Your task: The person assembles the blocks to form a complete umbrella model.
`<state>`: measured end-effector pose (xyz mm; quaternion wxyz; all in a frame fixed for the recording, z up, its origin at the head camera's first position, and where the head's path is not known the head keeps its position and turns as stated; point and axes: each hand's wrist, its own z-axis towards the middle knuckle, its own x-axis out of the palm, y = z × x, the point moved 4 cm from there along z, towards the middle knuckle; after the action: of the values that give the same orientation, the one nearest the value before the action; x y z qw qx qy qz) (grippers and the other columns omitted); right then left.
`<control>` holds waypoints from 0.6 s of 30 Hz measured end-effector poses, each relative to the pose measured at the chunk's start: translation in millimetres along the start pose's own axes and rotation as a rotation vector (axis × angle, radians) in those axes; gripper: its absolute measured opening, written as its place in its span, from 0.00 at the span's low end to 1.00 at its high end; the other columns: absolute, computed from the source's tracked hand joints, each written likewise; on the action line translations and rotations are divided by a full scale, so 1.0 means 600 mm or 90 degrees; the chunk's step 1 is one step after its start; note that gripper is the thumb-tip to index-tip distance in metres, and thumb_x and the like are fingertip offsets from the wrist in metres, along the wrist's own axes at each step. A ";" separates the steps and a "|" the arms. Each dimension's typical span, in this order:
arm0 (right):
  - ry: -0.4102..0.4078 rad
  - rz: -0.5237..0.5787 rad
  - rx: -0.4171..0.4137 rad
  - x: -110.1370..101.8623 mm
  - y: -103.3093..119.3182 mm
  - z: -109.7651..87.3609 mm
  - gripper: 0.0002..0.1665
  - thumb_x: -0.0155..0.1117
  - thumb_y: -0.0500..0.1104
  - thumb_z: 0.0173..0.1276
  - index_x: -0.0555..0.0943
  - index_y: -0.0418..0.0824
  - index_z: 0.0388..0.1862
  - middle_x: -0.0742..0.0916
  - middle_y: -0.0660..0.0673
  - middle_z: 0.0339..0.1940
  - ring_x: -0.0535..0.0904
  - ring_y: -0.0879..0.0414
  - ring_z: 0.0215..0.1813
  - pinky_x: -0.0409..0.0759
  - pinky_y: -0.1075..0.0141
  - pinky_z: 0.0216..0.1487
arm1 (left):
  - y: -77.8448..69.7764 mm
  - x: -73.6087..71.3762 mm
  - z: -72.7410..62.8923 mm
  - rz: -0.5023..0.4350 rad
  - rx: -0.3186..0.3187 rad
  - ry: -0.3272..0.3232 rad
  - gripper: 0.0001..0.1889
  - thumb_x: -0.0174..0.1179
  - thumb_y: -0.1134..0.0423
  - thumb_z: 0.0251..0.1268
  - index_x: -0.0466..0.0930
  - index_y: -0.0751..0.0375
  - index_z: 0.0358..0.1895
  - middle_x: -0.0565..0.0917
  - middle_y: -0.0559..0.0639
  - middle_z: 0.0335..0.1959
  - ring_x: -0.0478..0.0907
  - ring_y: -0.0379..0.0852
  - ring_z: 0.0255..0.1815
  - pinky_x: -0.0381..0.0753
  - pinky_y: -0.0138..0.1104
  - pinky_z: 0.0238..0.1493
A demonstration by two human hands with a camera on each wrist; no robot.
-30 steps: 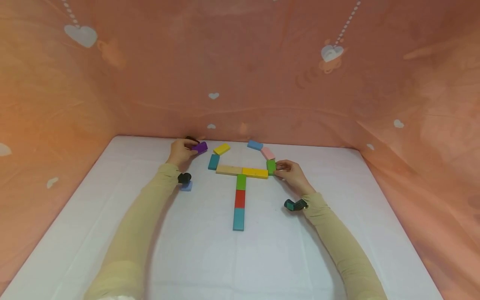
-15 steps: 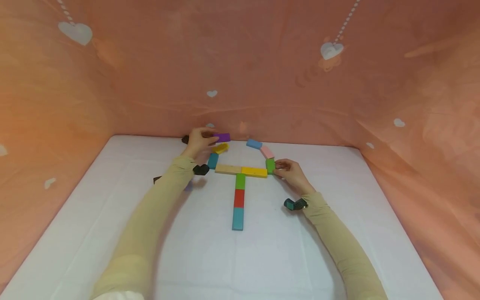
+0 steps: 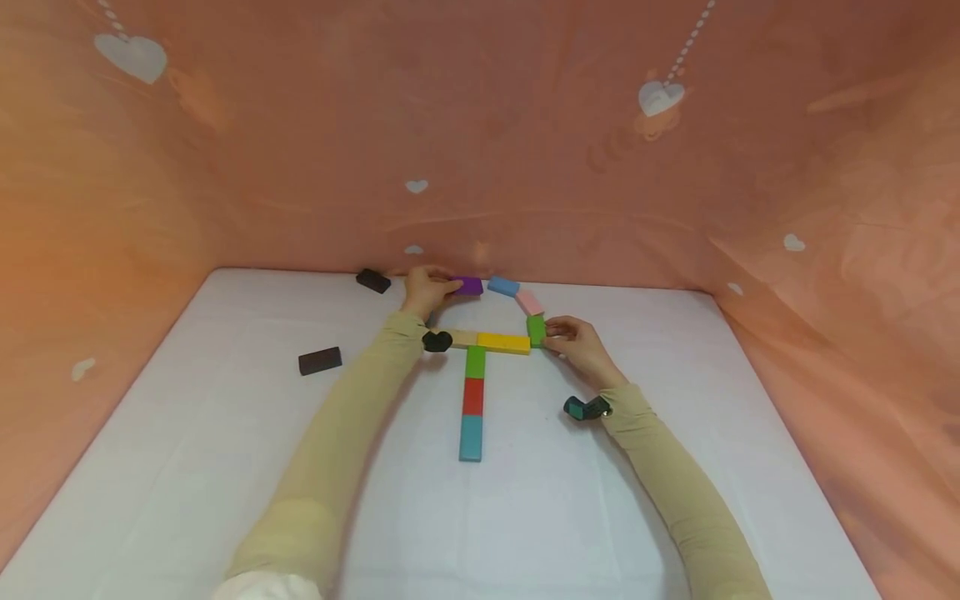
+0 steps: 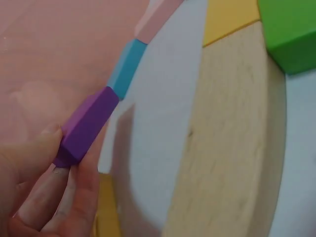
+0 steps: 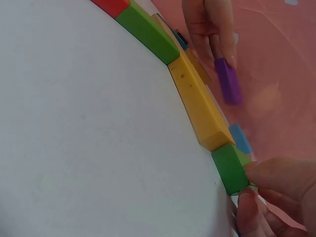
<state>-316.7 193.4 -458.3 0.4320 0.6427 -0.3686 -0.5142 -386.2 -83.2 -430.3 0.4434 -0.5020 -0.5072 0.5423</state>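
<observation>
My left hand (image 3: 426, 292) pinches a purple block (image 3: 468, 286) by its left end, between thumb and fingers. Beyond that block lies a blue block (image 3: 504, 286), then a pink block (image 3: 529, 302). In the left wrist view the purple block (image 4: 86, 128) lines up with the blue one (image 4: 127, 69). My right hand (image 3: 581, 346) holds a green block (image 3: 536, 331) at the right end of the row, its thumb and fingertips on the block in the right wrist view. A yellow block (image 3: 504, 343) and a plain wood block (image 3: 462, 337) form the crossbar.
Below the crossbar run a green block (image 3: 476, 362), a red block (image 3: 473, 397) and a teal block (image 3: 471, 438) in a column. Dark blocks (image 3: 320, 361) lie on the left of the white table (image 3: 570, 517). A pink-orange cloth (image 3: 525, 167) rises behind it.
My left hand has carried the purple block rightward, over the yellow block, toward the blue one. The dark blocks on the left have come into fuller view. My right hand stays at the green block.
</observation>
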 end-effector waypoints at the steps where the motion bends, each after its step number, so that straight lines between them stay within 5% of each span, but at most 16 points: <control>1: -0.001 0.002 -0.001 0.000 -0.001 0.000 0.25 0.64 0.34 0.65 0.72 0.30 0.61 0.79 0.33 0.53 0.77 0.51 0.41 0.79 0.72 0.39 | 0.003 0.003 0.000 0.005 -0.005 -0.004 0.13 0.66 0.73 0.57 0.80 0.75 0.45 0.82 0.65 0.39 0.81 0.52 0.36 0.83 0.42 0.44; 8: 0.001 -0.004 -0.014 -0.001 -0.002 0.000 0.25 0.64 0.33 0.64 0.72 0.29 0.60 0.79 0.33 0.52 0.77 0.54 0.39 0.79 0.72 0.38 | 0.012 0.014 0.001 0.059 -0.017 -0.043 0.11 0.68 0.69 0.57 0.83 0.70 0.43 0.83 0.61 0.38 0.81 0.48 0.35 0.83 0.33 0.37; 18: -0.002 0.027 -0.014 0.001 0.005 -0.007 0.26 0.63 0.31 0.64 0.71 0.27 0.60 0.78 0.31 0.51 0.77 0.56 0.38 0.78 0.73 0.37 | -0.008 0.023 0.002 0.186 0.103 -0.060 0.13 0.70 0.71 0.53 0.84 0.72 0.42 0.83 0.62 0.39 0.79 0.54 0.40 0.81 0.39 0.44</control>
<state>-312.8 192.2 -455.2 0.4494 0.6289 -0.3774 -0.5100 -388.9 -69.3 -426.6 0.3749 -0.5071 -0.4038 0.6627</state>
